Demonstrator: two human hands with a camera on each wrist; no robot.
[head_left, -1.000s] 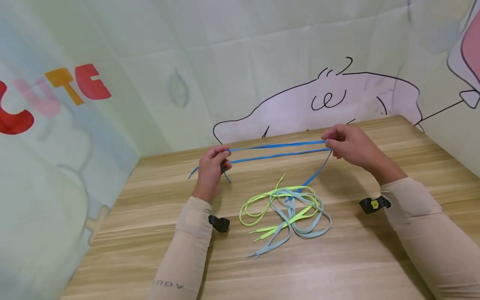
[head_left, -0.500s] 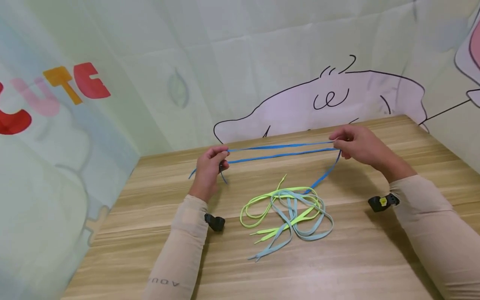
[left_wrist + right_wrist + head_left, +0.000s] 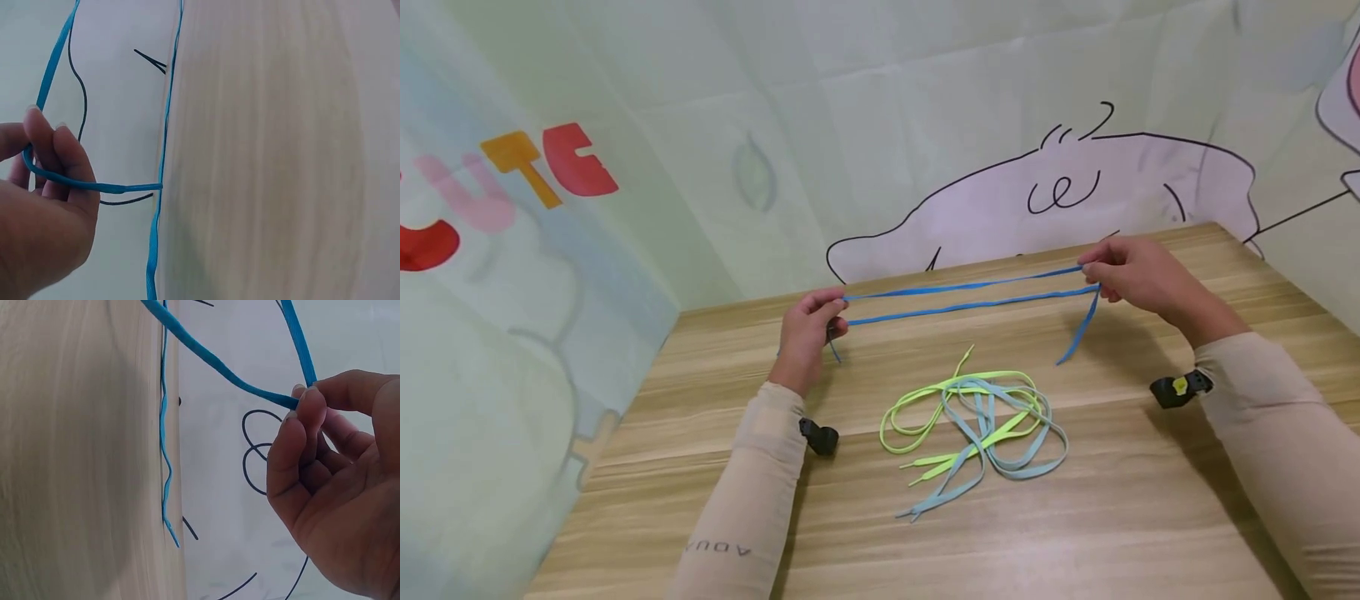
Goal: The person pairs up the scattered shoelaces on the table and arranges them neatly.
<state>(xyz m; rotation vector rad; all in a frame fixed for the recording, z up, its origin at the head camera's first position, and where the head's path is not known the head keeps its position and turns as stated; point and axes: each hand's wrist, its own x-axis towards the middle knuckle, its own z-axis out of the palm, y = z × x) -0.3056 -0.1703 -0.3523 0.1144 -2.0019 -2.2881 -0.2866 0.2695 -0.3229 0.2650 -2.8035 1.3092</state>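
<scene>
Here, held up above the far part of the table: the long, flat, bright blue fabric shoelace [image 3: 917,292], spread in two near-parallel runs, almost straight, from hand to hand. At one side, curled fingers and thumb of the left hand [image 3: 807,336], closed down to a pinch on the blue lace; in the left wrist view, one strand passing over the bent fingers. Below, short lace ends dangling. At the other side, the right hand [image 3: 1150,279], thumb and fingertips pressed together on the blue lace, the other fingers bent. From there, a longer loose end hanging down, clear of the pile.

Nearer the person, resting on the table: a neon yellow-green flat shoelace [image 3: 1003,433], looped and crossing a pale grey-blue flat shoelace [image 3: 1022,476], both tips-out in one loose tangle. Too interwoven to tell over from under everywhere.

Underneath it all, the light brown wood-grain table [image 3: 662,417]. Then up the arms: beige left sleeve [image 3: 737,492] with dark lettering, beige right sleeve [image 3: 1270,417], and a small black device at each wrist. Behind, the pale green cloth backdrop [image 3: 850,167], with a black-outlined lilac cartoon figure [image 3: 985,217] and colourful letters [image 3: 520,162] over on the left.
</scene>
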